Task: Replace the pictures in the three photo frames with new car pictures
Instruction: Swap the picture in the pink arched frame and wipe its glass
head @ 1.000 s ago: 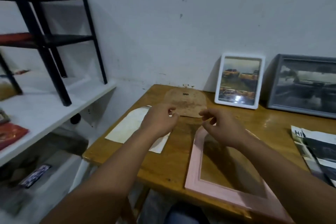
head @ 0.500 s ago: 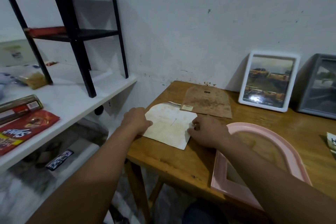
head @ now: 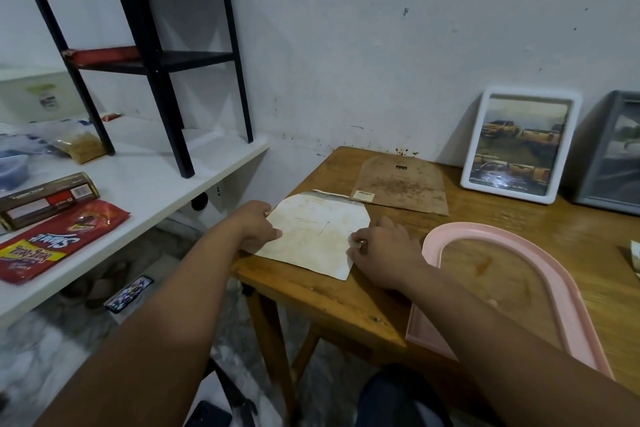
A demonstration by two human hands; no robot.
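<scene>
A pale, stained, arch-shaped paper sheet (head: 315, 232) lies on the left corner of the wooden table (head: 322, 291). My left hand (head: 254, 224) grips its left edge with the thumb on top. At the sheet's right edge, my right hand (head: 384, 250) pinches it with curled fingers. A brown backing board (head: 401, 189) lies just behind the sheet. The pink arched frame (head: 571, 288) lies flat and empty to the right. A white frame (head: 519, 146) with a car picture leans on the wall, and a grey frame (head: 616, 152) stands beside it, cut off by the view's edge.
A white shelf (head: 166, 184) to the left carries a black rack (head: 152, 55), a red snack bag (head: 52, 243) and other packets. A corner of printed paper (head: 635, 253) shows at the far right. The table's left edge drops to the floor.
Both hands left the brown backing board and came down onto the pale sheet at the table's left corner. The view swung left; the pink frame lies further right in it.
</scene>
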